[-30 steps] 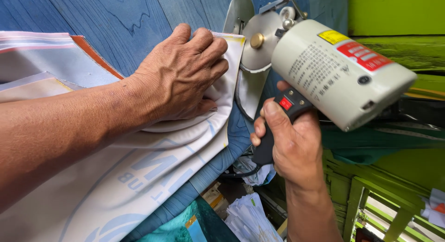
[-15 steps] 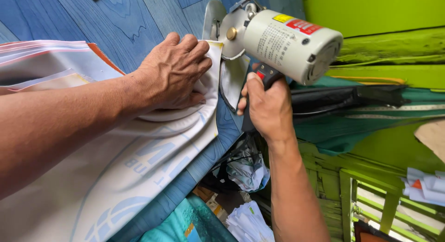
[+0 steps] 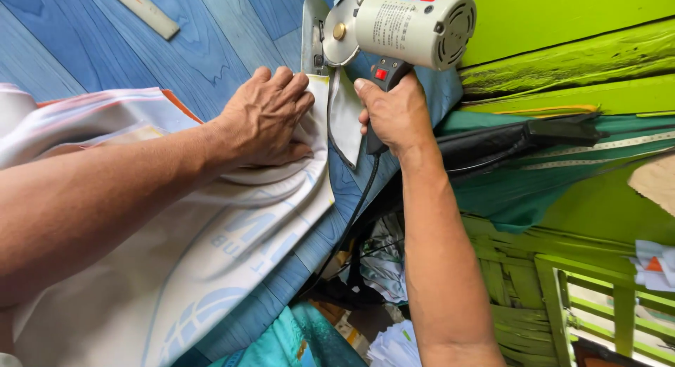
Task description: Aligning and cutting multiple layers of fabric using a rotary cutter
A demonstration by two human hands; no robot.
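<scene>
I am pressing my left hand (image 3: 264,117) flat, fingers spread and open, on the stack of white fabric (image 3: 232,247) that is lying across the blue wood-grain table (image 3: 84,43), just left of centre in the frame. My right hand (image 3: 395,114) is closed tightly around the black handle of the electric cloth cutter (image 3: 401,26), which is sitting at the top centre, its round blade (image 3: 339,38) just above the fabric's top edge. Compared with a second ago, the cutter is sitting higher and further from me in the frame, and its grey motor housing is now turned so its vented end is facing right; my right hand has travelled up with it, while my left hand is staying planted on the same corner of the stack. A narrow trimmed strip (image 3: 346,117) is now curling free between my two hands, apart from the main pile, which I am reading as the cut having run nearly to the far edge of the fabric. The black power cord (image 3: 355,212) is hanging down from the handle over the table's edge toward the clutter below. A pale ruler (image 3: 144,12) is lying at the upper left, and green wooden boards (image 3: 562,65) are filling the right side.
</scene>
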